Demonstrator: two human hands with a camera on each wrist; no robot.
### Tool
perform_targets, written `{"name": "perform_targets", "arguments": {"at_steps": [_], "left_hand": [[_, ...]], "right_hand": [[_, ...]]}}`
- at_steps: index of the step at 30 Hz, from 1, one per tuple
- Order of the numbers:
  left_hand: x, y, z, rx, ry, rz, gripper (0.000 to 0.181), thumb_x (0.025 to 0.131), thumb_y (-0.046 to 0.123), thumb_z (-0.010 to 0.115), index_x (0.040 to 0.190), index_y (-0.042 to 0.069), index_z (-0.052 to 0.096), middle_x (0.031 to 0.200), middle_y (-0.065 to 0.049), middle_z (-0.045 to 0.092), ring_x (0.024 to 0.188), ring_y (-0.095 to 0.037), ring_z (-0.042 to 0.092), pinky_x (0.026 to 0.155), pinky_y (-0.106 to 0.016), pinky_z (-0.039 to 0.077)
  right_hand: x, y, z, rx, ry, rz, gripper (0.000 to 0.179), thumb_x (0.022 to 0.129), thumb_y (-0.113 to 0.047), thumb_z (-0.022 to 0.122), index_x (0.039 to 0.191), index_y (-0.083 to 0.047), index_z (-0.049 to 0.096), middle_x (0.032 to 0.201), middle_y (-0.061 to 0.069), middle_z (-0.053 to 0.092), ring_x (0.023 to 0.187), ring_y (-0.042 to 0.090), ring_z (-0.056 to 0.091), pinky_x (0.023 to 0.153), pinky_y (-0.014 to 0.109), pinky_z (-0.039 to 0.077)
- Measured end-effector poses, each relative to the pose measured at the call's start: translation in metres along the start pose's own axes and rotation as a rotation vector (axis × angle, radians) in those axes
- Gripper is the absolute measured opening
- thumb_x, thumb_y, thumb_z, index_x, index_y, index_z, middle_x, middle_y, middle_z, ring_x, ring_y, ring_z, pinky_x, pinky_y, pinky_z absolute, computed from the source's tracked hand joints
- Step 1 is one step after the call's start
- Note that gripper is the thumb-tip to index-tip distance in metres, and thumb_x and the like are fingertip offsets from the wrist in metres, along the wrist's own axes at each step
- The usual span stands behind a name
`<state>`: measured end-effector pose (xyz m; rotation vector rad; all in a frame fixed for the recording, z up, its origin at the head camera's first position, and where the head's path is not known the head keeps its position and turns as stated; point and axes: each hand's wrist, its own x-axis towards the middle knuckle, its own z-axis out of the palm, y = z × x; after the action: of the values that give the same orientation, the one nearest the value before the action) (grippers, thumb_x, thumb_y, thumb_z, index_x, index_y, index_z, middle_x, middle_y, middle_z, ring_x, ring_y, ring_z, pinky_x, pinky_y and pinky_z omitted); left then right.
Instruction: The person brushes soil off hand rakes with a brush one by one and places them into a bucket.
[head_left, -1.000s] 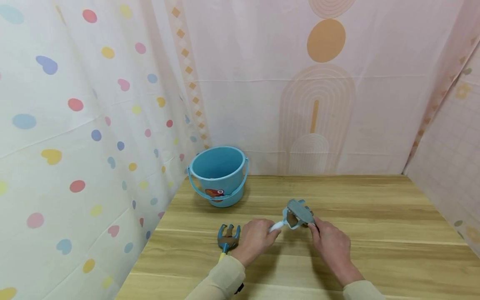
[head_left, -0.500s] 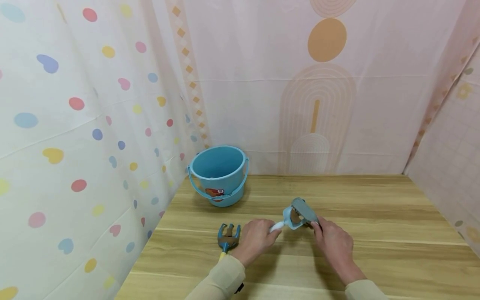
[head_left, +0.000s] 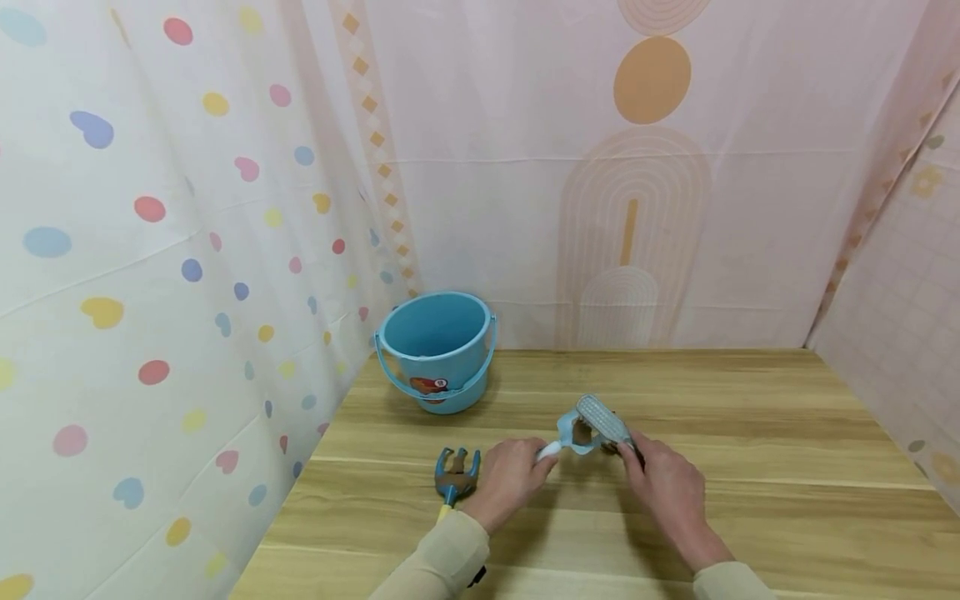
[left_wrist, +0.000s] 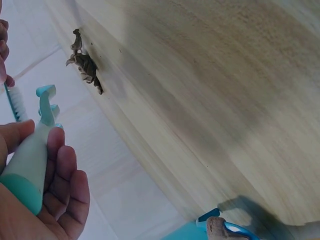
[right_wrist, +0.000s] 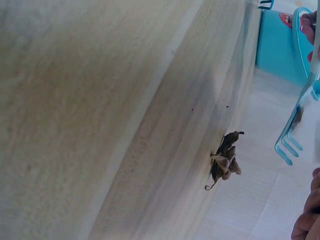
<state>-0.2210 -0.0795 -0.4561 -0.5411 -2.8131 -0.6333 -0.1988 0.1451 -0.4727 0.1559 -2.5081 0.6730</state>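
A person's left hand [head_left: 512, 477] is curled round the white handle of a small light-blue rake [head_left: 567, 427], whose head juts just beyond the fingertips, held above the table. Opposite, the right hand [head_left: 670, 492] grips a grey-backed brush [head_left: 602, 417] close against the rake's head; from here I cannot tell whether its white bristles touch. The cleaning looks partway along: a brown patch [right_wrist: 298, 116] shows on the rake, and a dry, leaf-like clump [right_wrist: 225, 162] lies below on the wooden table [head_left: 750, 417]. Beside the left wrist, a brown-smeared blue fork [head_left: 457, 479] seems yet to be cleaned. Farther back stands a blue bucket [head_left: 442, 373].
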Motion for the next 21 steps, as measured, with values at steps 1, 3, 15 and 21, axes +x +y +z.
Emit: {"name": "perform_targets", "arguments": {"at_steps": [1,3,15,21], "left_hand": [[-0.0003,0.0001,-0.0004,0.0,0.003,-0.002,0.019,0.095,0.03,0.067,0.087,0.014,0.071,0.057,0.011,0.047,0.047,-0.005,0.041,0.044,-0.024,0.033],[-0.0003,0.0002,-0.001,-0.001,0.01,-0.001,0.021,0.096,0.031,0.066,0.081,0.016,0.067,0.055,0.011,0.045,0.046,-0.005,0.04,0.044,-0.024,0.032],[0.0007,0.003,-0.0038,0.004,0.027,0.01,0.025,0.097,0.034,0.064,0.076,0.02,0.064,0.054,0.012,0.044,0.046,-0.005,0.04,0.044,-0.025,0.032],[0.0001,0.0045,-0.0039,0.037,0.002,0.001,0.023,0.097,0.036,0.063,0.081,0.02,0.066,0.057,0.012,0.045,0.048,-0.006,0.041,0.044,-0.025,0.032]], "right_hand": [[-0.0004,-0.0005,0.0005,0.0,0.01,-0.029,0.029,0.093,-0.024,0.07,0.115,-0.007,0.072,0.083,0.014,0.071,0.055,0.024,0.058,0.042,0.037,0.039],[-0.0011,-0.0014,0.0019,0.001,0.012,-0.074,0.03,0.091,-0.024,0.072,0.114,-0.005,0.073,0.086,0.014,0.072,0.056,0.024,0.06,0.041,0.036,0.039],[-0.0021,-0.0028,0.0001,-0.012,-0.093,0.034,0.031,0.095,-0.026,0.067,0.118,-0.005,0.071,0.093,0.019,0.072,0.06,0.026,0.062,0.042,0.039,0.041],[-0.002,-0.0014,-0.0013,-0.013,-0.099,0.064,0.031,0.096,-0.026,0.065,0.118,-0.005,0.071,0.092,0.02,0.071,0.067,0.035,0.067,0.044,0.042,0.043]]}}
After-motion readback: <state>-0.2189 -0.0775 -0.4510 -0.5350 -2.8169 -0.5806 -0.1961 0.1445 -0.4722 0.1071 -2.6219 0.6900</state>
